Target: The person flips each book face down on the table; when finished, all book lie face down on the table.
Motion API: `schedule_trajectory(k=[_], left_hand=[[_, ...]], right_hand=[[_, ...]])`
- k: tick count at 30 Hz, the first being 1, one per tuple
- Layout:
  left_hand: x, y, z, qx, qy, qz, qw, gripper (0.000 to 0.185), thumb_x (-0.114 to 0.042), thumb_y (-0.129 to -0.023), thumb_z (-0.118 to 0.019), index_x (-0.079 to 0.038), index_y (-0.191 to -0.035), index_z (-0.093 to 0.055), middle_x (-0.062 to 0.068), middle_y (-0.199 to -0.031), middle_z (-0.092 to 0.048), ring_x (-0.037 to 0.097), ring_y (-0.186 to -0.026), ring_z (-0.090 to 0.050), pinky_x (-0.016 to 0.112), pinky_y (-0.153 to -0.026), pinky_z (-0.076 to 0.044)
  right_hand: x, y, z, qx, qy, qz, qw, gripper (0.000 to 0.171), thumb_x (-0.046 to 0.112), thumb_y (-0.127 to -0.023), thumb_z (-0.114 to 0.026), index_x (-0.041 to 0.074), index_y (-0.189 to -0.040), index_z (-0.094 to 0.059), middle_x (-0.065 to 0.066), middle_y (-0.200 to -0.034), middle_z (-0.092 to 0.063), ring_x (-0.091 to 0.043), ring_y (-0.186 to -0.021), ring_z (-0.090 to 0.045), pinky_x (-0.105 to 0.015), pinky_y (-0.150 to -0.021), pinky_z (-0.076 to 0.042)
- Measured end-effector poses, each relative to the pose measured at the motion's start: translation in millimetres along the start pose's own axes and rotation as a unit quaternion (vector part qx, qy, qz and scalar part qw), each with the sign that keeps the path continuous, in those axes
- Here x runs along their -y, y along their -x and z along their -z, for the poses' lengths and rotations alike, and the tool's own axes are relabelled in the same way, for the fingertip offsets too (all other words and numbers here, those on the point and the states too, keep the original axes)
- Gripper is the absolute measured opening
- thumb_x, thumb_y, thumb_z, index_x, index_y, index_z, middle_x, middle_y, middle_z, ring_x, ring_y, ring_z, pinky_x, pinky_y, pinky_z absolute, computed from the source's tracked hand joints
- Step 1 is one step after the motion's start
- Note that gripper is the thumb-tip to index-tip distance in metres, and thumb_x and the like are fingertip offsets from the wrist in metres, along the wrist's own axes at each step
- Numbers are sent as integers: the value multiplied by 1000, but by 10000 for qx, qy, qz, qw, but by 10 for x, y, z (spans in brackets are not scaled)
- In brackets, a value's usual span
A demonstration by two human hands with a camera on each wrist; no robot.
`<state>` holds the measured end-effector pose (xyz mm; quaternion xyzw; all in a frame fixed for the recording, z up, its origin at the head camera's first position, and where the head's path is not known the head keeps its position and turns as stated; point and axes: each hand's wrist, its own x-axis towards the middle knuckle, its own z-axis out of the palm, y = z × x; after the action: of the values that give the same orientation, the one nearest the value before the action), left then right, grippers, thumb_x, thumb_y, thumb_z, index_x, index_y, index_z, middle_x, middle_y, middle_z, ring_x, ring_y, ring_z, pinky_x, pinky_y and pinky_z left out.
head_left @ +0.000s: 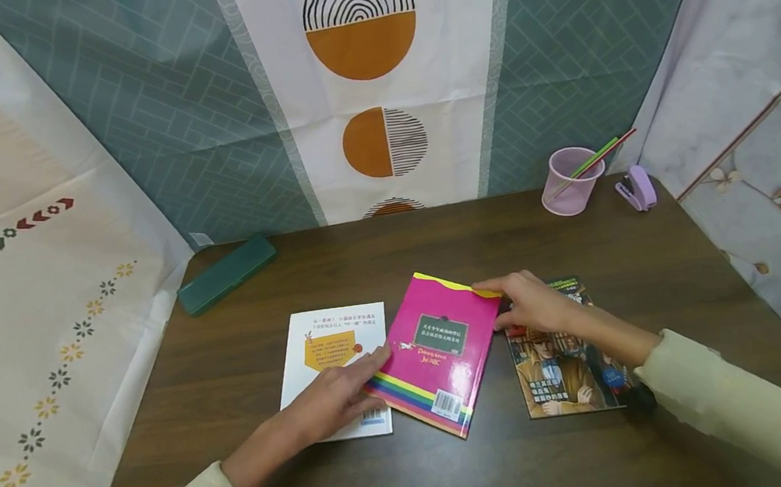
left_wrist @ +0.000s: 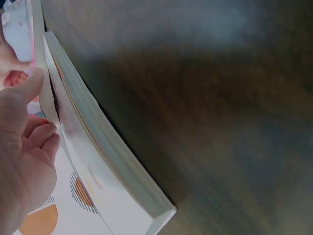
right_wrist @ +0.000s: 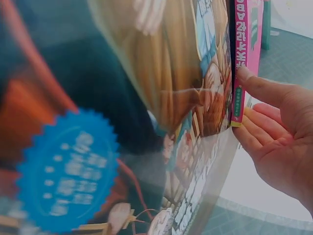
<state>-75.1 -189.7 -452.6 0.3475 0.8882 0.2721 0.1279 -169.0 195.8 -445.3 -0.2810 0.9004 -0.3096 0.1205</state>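
Note:
Three books lie on a dark wooden table (head_left: 650, 264). A pink book (head_left: 437, 350) with a rainbow stripe sits in the middle, and its left edge overlaps a white book (head_left: 326, 345). My left hand (head_left: 374, 360) lies over the white book and pinches the pink book's left edge. My right hand (head_left: 492, 292) grips the pink book's far right corner, above an illustrated book (head_left: 565, 376). In the right wrist view my thumb presses the pink book's spine (right_wrist: 243, 54), with the illustrated cover (right_wrist: 161, 98) close up. The left wrist view shows the white book's page edge (left_wrist: 107, 156) beside my left hand (left_wrist: 29, 122).
A dark green pencil case (head_left: 225, 273) lies at the table's back left. A pink mesh pen cup (head_left: 570, 181) with pencils and a purple stapler (head_left: 636, 187) stand at the back right. Patterned cloth hangs on three sides.

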Motion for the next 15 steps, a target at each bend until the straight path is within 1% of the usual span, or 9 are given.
schedule_trajectory(k=[2, 5, 6, 9, 12, 15], left_hand=[[-16, 12, -7, -21, -69, -43, 10000, 87, -33, -95, -83, -12, -166, -38, 5, -165, -45, 14, -124, -68, 21, -90, -58], [-41, 34, -40, -48, -286, -61, 9996, 85, -37, -95, -81, -11, -165, -40, 4, -164, -47, 16, -134, -62, 22, -91, -58], [-50, 42, -56, -72, -366, -78, 9993, 85, -38, -95, -81, -11, -165, -41, 3, -163, -47, 16, -136, -61, 22, -90, -58], [-79, 67, -117, -201, -642, -185, 9976, 84, -39, -94, -82, -10, -163, -43, 4, -161, -50, 17, -142, -55, 23, -90, -58], [-112, 81, -164, -358, -804, -347, 9955, 84, -38, -92, -84, -9, -161, -46, 6, -158, -54, 19, -139, -58, 26, -89, -60], [-148, 86, -198, -410, -894, -384, 9944, 84, -38, -91, -86, -7, -160, -48, 7, -156, -56, 21, -137, -60, 32, -93, -61]], right_hand=[[-3, -27, 13, -39, 0, 40, 10000, 68, 3, -86, -88, -5, -147, -59, -26, -140, -66, -36, -116, -70, -45, -94, -61], [-27, -76, 19, -83, 33, 176, 9998, 65, 3, -85, -89, -6, -144, -62, -25, -136, -68, -36, -114, -71, -47, -94, -61], [-36, -93, 18, -89, 67, 212, 9997, 64, 3, -85, -89, -5, -143, -63, -24, -135, -69, -36, -115, -71, -47, -94, -61], [-53, -140, 14, -70, 159, 275, 9995, 61, 4, -85, -89, -5, -140, -66, -23, -132, -71, -35, -114, -71, -48, -94, -61], [-55, -180, 15, -13, 180, 232, 9996, 60, 4, -85, -89, -4, -140, -66, -21, -131, -72, -33, -112, -71, -46, -93, -61], [-62, -209, 18, 61, 122, 180, 9997, 60, 4, -85, -89, -2, -140, -67, -20, -131, -72, -30, -109, -71, -43, -91, -62]])
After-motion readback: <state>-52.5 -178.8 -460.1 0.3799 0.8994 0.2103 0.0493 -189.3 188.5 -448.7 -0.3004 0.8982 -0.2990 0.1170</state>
